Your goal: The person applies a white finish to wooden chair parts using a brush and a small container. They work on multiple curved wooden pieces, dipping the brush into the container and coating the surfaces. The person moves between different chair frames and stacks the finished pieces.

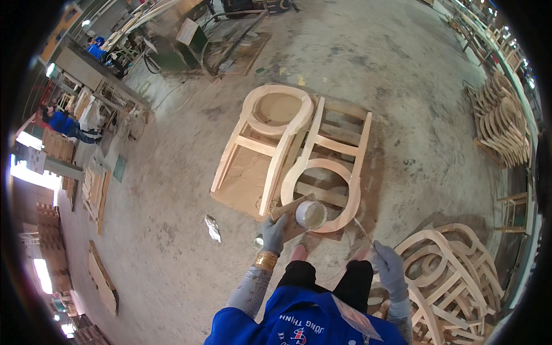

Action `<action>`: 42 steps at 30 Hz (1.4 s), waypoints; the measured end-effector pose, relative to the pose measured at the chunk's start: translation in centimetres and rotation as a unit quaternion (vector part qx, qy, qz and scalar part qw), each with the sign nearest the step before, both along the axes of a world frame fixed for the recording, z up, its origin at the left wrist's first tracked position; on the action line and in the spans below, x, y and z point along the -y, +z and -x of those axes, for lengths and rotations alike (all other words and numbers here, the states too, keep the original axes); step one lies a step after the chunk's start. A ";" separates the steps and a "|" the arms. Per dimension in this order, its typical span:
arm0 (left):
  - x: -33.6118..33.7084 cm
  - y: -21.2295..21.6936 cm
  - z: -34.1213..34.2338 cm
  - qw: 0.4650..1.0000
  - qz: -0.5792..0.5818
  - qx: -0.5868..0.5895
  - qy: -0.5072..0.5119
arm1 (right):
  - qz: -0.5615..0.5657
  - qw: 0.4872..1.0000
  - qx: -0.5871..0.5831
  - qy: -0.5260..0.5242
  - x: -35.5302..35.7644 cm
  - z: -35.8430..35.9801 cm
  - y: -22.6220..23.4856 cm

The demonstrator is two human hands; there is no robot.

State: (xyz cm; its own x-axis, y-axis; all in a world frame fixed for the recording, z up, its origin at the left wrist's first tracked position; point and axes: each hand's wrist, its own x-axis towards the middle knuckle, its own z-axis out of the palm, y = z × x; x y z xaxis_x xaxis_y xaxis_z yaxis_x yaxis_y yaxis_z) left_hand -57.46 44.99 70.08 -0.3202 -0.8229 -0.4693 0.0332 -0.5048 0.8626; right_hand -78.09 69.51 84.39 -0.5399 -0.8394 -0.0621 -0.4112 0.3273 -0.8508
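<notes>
Two unfinished wooden chair frames (299,155) lie side by side on a flat wooden pallet (244,190) on the concrete floor in front of me. My left hand (274,233), in a grey glove with a gold bracelet at the wrist, grips a flat wooden board (290,206) on which a small white tub of pale filler (311,214) sits. My right hand (388,265), also gloved, holds a thin putty knife (362,230) pointing toward the nearer frame's curved rail (345,215). My knees in black trousers show below.
A stack of curved chair frames (445,279) lies at my right. More curved wooden parts (503,123) are piled at the far right. A crumpled scrap (213,227) lies on the floor to the left. Workbenches, machines and other people (66,123) stand at the far left.
</notes>
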 end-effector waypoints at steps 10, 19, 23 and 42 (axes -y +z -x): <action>1.3 7.8 23.9 0.987 0.146 -0.065 0.019 | 0.074 0.967 -0.161 0.183 0.9 27.5 5.7; 3.3 23.1 43.8 0.958 0.278 -0.061 -0.031 | 0.021 0.830 -0.519 0.205 8.6 44.8 15.2; 5.0 25.8 51.1 0.928 0.373 -0.008 -0.017 | -0.036 0.800 -0.585 0.125 13.6 48.9 16.3; 31.4 29.9 75.0 0.891 0.443 -0.049 0.088 | 0.114 0.777 -0.553 0.279 42.0 79.4 19.5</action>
